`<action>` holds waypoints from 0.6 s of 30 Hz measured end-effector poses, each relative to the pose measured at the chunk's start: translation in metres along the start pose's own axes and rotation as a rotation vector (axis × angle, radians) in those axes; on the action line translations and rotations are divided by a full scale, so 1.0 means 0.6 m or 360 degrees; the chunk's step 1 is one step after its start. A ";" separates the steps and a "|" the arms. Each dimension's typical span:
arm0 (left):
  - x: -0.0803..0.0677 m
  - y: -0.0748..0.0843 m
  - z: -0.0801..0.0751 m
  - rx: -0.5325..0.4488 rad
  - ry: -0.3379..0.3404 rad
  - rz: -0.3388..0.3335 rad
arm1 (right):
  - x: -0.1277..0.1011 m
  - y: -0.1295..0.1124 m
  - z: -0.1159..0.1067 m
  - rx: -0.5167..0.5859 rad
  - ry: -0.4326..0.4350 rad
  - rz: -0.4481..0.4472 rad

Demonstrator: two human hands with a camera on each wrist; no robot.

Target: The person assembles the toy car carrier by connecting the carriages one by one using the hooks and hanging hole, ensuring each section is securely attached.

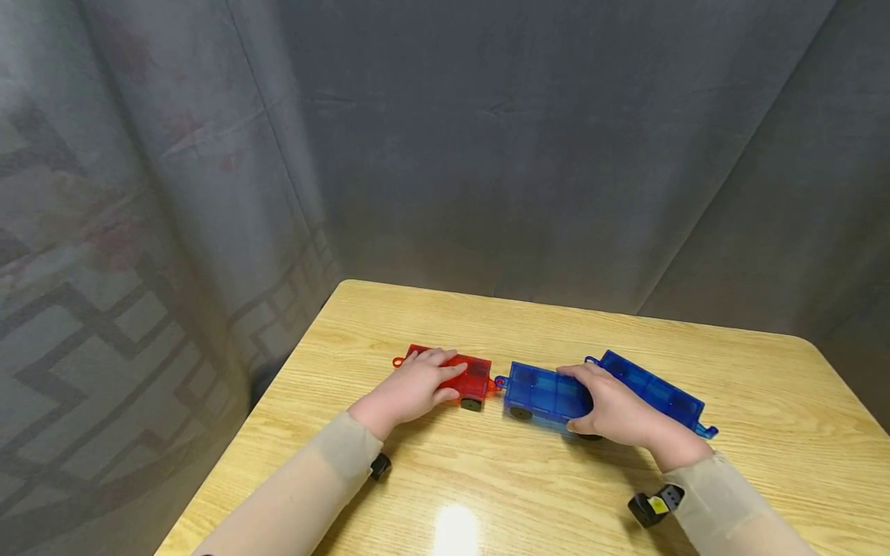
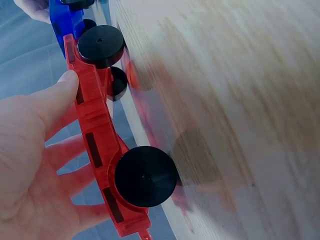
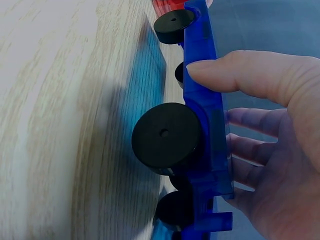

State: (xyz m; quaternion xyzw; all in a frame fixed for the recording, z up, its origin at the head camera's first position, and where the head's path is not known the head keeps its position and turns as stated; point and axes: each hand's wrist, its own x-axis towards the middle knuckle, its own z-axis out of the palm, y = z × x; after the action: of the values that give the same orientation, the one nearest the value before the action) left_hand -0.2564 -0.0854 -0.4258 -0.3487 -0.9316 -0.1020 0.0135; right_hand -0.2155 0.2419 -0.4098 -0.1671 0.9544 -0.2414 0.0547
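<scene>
Head camera pictures show a wooden table (image 1: 765,401) with three toy carts on it, and each cart is seen to roll on black wheels. A red cart (image 1: 467,376) is covered from above by the left hand (image 1: 412,390); the fingers are laid flat over its top and the thumb is pressed on the near side, so the cart is pinched between them. A blue cart (image 1: 538,390) is held the same way by the right hand (image 1: 613,409), with the fingers spread over the top and the thumb set on the near edge. Both carts are laid long-ways from left to right, nose to nose, and their hooks are seen very near each other in the middle. It cannot be told for sure if the hooks are already joined, because that spot is small. The red cart is found just to the left of the blue one, so the gap between them is flanked by a hand on each side, and neither hand is clearly nearer to it. A second blue cart (image 1: 657,390) is parked behind the right hand, slanted away toward the right, and it may be touched by the back of that hand. Grey curtains (image 1: 487,154) are hung behind the table. A bright spot of light is seen on the wood near the front edge.
</scene>
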 end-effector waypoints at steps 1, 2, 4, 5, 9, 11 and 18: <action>0.000 0.000 0.000 -0.0002 0.0002 0.0003 | 0.000 0.001 0.000 -0.0001 0.0003 0.0002; 0.000 0.000 -0.001 -0.0002 0.0002 0.0006 | 0.000 0.002 0.000 -0.0003 0.0007 0.0000; 0.000 0.000 -0.001 -0.0005 0.0003 0.0007 | 0.000 0.002 0.000 -0.0003 0.0007 -0.0003; 0.001 0.000 -0.001 -0.0005 0.0004 0.0006 | 0.000 0.003 0.000 -0.0003 0.0008 -0.0005; 0.001 -0.001 0.001 -0.0002 0.0001 0.0003 | 0.000 0.003 -0.001 -0.0013 0.0005 -0.0022; 0.002 -0.002 0.001 -0.0002 -0.0005 0.0000 | 0.001 0.003 -0.001 -0.0012 0.0006 -0.0031; 0.003 -0.001 -0.003 0.0004 -0.0018 -0.0006 | 0.002 0.006 0.001 -0.0013 0.0018 -0.0060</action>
State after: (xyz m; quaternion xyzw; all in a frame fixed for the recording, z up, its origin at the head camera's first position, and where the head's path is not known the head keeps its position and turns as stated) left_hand -0.2580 -0.0850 -0.4242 -0.3476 -0.9324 -0.0989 0.0086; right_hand -0.2177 0.2440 -0.4117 -0.1838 0.9524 -0.2393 0.0439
